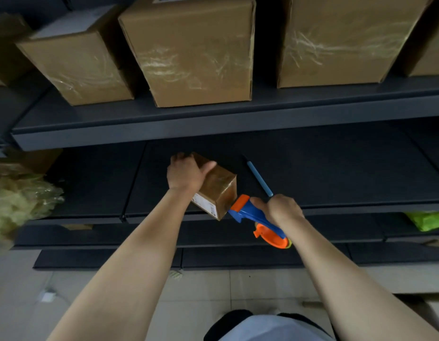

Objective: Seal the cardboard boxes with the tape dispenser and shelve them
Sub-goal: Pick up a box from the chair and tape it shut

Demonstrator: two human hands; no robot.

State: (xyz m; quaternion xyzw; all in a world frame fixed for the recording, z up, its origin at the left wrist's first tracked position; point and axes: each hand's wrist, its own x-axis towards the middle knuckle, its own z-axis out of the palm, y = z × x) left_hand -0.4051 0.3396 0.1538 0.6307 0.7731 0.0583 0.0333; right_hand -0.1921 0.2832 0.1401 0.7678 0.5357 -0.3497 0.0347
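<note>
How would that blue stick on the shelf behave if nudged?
The blue stick looks round and slim, so it would probably roll across the flat shelf. It lies straight, so likely stiff, and seems light.

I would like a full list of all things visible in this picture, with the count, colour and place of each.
small cardboard box: one, brown, at the middle shelf's front edge
tape dispenser: one, blue and orange, against the small box's near corner
stick: one, light blue, on the middle shelf, right of the box
large cardboard boxes: at least three, brown, upper shelf
shelving: one unit, dark grey
crumpled plastic: one heap, yellowish, left edge
green item: one, lower shelf, right
left hand: one, grips the small box
right hand: one, grips the dispenser's handle
</note>
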